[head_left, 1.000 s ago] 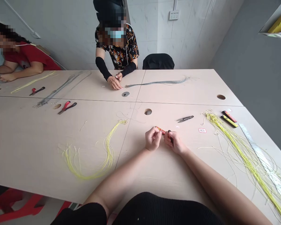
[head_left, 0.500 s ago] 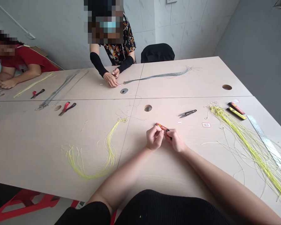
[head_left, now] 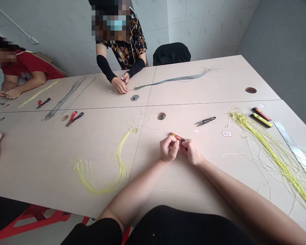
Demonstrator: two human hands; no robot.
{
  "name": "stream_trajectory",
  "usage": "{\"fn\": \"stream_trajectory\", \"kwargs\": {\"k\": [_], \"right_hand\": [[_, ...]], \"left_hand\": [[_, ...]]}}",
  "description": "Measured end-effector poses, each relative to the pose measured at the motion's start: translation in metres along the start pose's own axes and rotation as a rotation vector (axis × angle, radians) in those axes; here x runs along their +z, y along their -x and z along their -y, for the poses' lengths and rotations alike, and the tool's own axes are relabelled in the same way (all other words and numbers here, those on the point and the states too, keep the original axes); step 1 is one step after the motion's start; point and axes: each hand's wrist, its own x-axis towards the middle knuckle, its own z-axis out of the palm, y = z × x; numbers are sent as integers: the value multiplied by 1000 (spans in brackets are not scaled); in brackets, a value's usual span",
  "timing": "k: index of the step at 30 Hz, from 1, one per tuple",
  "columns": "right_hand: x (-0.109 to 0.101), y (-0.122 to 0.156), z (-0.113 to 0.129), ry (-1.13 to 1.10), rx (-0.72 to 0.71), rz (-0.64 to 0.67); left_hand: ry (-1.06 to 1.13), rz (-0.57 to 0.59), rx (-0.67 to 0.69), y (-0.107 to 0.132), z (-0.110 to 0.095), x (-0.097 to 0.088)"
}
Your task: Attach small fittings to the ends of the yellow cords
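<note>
At the middle of the table my left hand (head_left: 169, 149) and my right hand (head_left: 193, 152) are close together, both closed. A red lighter (head_left: 176, 136) with a black end shows just beyond the fingertips. Its black end is at the fingers of my right hand, which grips it. My left thumb and forefinger are pinched beside the red body; anything between them is too small to make out. Left of my hands lies a bundle of yellow cords (head_left: 121, 163), looped at its upper end. Black thread snips (head_left: 206, 121) and a small red-edged label (head_left: 226, 133) lie beyond my right hand.
A larger yellow cord bundle (head_left: 267, 149), a yellow lighter (head_left: 261, 120), another red lighter (head_left: 262, 114) and a metal ruler (head_left: 294, 146) are at right. Red-and-black pliers (head_left: 74, 118) lie at left. Across the table, a person in black sleeves handles grey cords (head_left: 173, 80); another sits far left.
My view has shifted slightly. My hands keep nearly the same pose around the lighter. A pinkish, skin-toned shape shows more at the left edge.
</note>
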Motion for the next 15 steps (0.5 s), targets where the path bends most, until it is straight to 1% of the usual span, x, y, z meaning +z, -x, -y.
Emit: {"fn": "stream_trajectory", "kwargs": {"k": [15], "right_hand": [[0, -2, -1, -24, 22, 18]], "left_hand": [[-3, 26, 12, -1, -2, 0]]}}
